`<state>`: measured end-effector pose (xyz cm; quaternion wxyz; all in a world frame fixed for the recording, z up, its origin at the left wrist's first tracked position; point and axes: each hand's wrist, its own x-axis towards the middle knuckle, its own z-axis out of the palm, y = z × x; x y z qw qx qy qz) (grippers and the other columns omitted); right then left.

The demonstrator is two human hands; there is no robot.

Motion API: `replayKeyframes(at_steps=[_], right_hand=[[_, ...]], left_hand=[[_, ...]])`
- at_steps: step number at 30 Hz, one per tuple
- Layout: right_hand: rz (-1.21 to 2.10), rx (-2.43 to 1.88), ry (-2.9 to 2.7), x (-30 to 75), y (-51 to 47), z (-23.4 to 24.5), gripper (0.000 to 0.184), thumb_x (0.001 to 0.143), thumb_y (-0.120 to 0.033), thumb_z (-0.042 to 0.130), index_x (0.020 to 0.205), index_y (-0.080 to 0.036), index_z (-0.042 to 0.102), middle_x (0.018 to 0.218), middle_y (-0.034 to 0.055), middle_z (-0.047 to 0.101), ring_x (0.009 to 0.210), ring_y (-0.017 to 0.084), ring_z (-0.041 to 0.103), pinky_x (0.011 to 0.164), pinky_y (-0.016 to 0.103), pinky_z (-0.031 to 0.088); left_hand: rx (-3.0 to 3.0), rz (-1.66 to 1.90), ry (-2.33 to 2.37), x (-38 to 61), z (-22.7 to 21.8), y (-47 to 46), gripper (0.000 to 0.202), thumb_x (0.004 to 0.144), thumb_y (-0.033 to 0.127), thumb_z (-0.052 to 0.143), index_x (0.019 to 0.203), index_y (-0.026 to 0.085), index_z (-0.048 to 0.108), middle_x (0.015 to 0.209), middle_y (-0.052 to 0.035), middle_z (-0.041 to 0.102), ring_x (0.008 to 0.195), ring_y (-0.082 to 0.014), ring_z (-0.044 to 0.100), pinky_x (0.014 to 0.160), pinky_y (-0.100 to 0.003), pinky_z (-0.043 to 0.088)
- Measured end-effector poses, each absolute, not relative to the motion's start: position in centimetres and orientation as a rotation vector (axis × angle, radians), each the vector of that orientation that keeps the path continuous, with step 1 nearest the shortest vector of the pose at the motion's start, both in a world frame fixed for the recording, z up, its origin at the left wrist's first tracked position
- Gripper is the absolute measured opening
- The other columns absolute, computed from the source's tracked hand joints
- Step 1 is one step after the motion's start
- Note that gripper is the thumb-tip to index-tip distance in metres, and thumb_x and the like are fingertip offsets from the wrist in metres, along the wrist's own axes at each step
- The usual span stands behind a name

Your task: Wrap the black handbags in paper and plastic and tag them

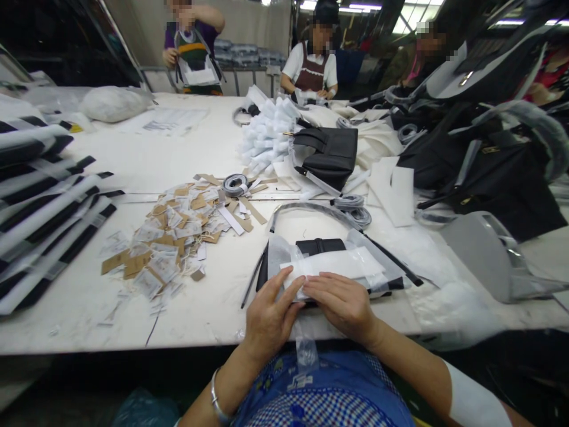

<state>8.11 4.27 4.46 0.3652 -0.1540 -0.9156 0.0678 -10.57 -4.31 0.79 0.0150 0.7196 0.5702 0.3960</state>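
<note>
A black handbag (pixel 263 270) lies at the table's front edge, partly covered by white foam wrap (pixel 342 264). Its strap (pixel 311 206) arches behind it in clear plastic, and a black flap or tab (pixel 320 245) shows above the wrap. My left hand (pixel 272 311) rests on the wrap's left part with fingers stretched out. Beside it, my right hand (pixel 344 303) lies flat on the front of the wrap, its fingertips close to the left ones. What lies under my palms is hidden. A strip of clear plastic (pixel 306 344) hangs below my hands over the edge.
Left of the bag spreads a heap of paper tags and small packets (pixel 169 237). Wrapped black-and-white bundles (pixel 48 219) are stacked at far left. Another black bag (pixel 326 154), foam rolls (pixel 269 133) and coiled straps (pixel 353 210) lie ahead. Co-workers (pixel 313 65) stand across the table.
</note>
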Motion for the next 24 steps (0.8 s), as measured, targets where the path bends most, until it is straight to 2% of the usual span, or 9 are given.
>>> replayKeyframes(at_steps=[2,7,13,16,21,24], right_hand=[[0.213,-0.384,-2.319,8.1,4.3,4.2,0.032,0.087,-0.002,0.057,0.113,-0.018,0.066,0.108,0.0069,0.076,0.104,0.019,0.071,0.090,0.037,0.060],[0.361,-0.404,-2.294,8.1,4.5,3.8,0.032,0.089,-0.005,0.058,0.116,-0.020,0.066,0.109,0.0065,0.075,0.104,0.019,0.070,0.092,0.038,0.060],[0.513,-0.427,-2.151,7.5,4.6,4.3,0.024,0.087,-0.004,0.061,0.098,-0.023,0.069,0.092,0.0024,0.077,0.090,0.017,0.073,0.089,0.036,0.061],[0.524,-0.508,-2.163,7.5,4.6,4.8,0.021,0.088,-0.005,0.059,0.093,-0.023,0.068,0.089,0.0023,0.076,0.089,0.017,0.073,0.091,0.038,0.060],[0.334,-0.557,-2.337,8.1,4.0,5.1,0.023,0.091,-0.006,0.055,0.105,-0.020,0.066,0.100,0.0076,0.076,0.102,0.020,0.070,0.098,0.044,0.056],[0.309,-0.549,-2.327,8.2,3.5,4.9,0.026,0.090,-0.006,0.058,0.111,-0.018,0.065,0.102,0.0081,0.076,0.102,0.020,0.071,0.098,0.041,0.057]], left_hand=[[2.258,1.253,1.747,-10.5,0.7,-4.2,0.047,0.094,0.021,0.059,0.141,0.025,0.048,0.145,-0.0114,0.052,0.131,-0.0236,0.051,0.105,-0.041,0.049],[2.253,1.280,1.716,-10.5,0.5,-4.2,0.046,0.095,0.023,0.059,0.140,0.023,0.049,0.137,-0.0101,0.060,0.126,-0.0226,0.057,0.104,-0.041,0.050],[2.256,1.363,1.692,-10.5,0.5,-3.8,0.041,0.095,0.022,0.059,0.135,0.020,0.053,0.127,-0.0098,0.067,0.122,-0.0225,0.060,0.103,-0.041,0.052],[2.270,1.355,1.688,-10.5,0.5,-3.8,0.036,0.095,0.022,0.059,0.131,0.020,0.057,0.125,-0.0089,0.068,0.120,-0.0227,0.061,0.102,-0.041,0.053],[2.316,1.329,1.706,-10.6,0.5,-3.9,0.030,0.096,0.020,0.057,0.126,0.023,0.062,0.126,-0.0082,0.067,0.120,-0.0227,0.062,0.100,-0.042,0.053],[2.343,1.370,1.690,-10.6,0.3,-4.1,0.032,0.095,0.019,0.057,0.127,0.021,0.060,0.130,-0.0098,0.066,0.122,-0.0225,0.060,0.101,-0.043,0.052]])
